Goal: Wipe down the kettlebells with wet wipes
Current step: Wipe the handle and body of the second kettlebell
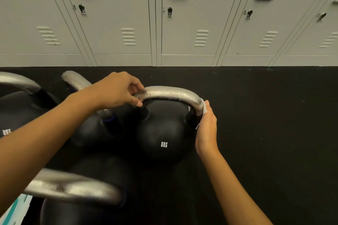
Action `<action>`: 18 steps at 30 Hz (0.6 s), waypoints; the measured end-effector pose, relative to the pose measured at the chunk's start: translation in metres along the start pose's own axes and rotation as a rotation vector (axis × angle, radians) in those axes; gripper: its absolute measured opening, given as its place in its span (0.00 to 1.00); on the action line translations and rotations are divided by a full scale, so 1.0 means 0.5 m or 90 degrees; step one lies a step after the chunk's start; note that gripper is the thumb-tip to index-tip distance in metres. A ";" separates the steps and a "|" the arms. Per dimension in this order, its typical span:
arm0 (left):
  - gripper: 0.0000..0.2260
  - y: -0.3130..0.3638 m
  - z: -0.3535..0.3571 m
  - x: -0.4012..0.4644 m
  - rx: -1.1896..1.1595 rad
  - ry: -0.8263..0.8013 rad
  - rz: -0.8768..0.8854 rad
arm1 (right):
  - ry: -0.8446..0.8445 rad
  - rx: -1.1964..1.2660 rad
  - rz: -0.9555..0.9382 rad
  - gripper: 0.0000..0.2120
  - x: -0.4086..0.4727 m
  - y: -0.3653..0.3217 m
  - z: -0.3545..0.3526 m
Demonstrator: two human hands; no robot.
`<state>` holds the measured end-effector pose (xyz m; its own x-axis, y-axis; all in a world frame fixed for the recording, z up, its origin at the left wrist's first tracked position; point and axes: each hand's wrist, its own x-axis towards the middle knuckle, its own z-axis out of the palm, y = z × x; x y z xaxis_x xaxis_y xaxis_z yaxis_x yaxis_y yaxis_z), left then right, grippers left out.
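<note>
Kettlebell: 8 kg kettlebell [164, 133], frame centre, handle beaded wet.
Left hand [117, 91]: steadying the handle's left bend.
Right hand [206, 124]: wet wipe [202, 110] pressed against right post.
Left to do: body; neighbouring kettlebells [73, 188], probably.

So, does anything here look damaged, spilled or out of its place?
Nothing looks damaged or spilled. The steel handle of the kettlebell carries small droplets, which fits the wiping: the right hand presses a wipe to its right side while the left hand holds its left end.
</note>
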<state>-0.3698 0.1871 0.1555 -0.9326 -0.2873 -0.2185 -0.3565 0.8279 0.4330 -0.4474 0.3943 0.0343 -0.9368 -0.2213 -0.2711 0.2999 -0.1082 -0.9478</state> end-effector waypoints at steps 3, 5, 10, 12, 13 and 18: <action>0.19 -0.001 0.012 -0.004 -0.053 0.016 -0.010 | 0.024 0.030 0.064 0.17 0.001 0.012 -0.007; 0.19 -0.001 0.014 -0.005 -0.070 0.010 -0.014 | 0.008 0.017 0.067 0.13 0.002 -0.002 -0.008; 0.23 -0.011 0.008 -0.004 -0.072 -0.029 -0.005 | -0.020 -0.088 0.007 0.15 0.024 -0.057 0.006; 0.24 -0.014 0.007 -0.001 -0.055 -0.035 0.003 | -0.051 -0.150 -0.015 0.14 0.031 -0.079 0.010; 0.24 -0.014 0.007 0.000 -0.046 -0.037 0.007 | -0.067 -0.173 -0.023 0.13 0.036 -0.084 0.008; 0.23 -0.021 0.003 0.004 -0.045 -0.038 0.027 | -0.133 -0.136 -0.007 0.17 0.054 -0.054 -0.022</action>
<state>-0.3679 0.1783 0.1491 -0.9425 -0.2220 -0.2500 -0.3223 0.8022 0.5026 -0.4828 0.4017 0.0509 -0.8757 -0.4178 -0.2419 0.2252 0.0896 -0.9702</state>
